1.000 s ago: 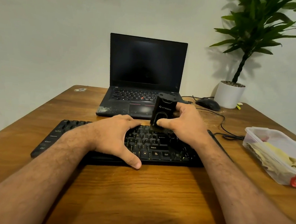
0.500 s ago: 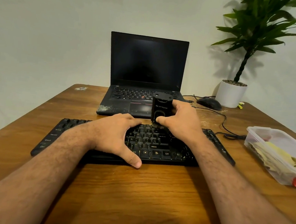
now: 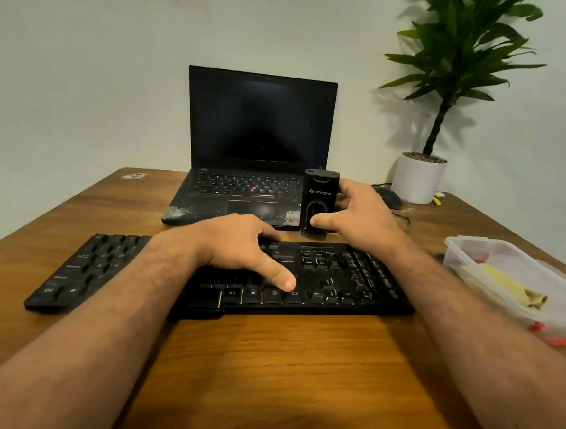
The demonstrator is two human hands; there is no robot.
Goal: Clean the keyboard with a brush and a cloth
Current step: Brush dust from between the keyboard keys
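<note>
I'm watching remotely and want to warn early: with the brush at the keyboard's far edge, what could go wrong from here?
1. The brush, held in the right hand, sits just in front of the laptop; sweeping away may flick debris onto its already dusty palm rest.
2. The left hand rests on the keyboard, so it could press keys and blocks brushing beneath it.

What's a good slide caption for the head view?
Right hand holds brush upright at keyboard's far edge; left hand rests on the keys.
</note>
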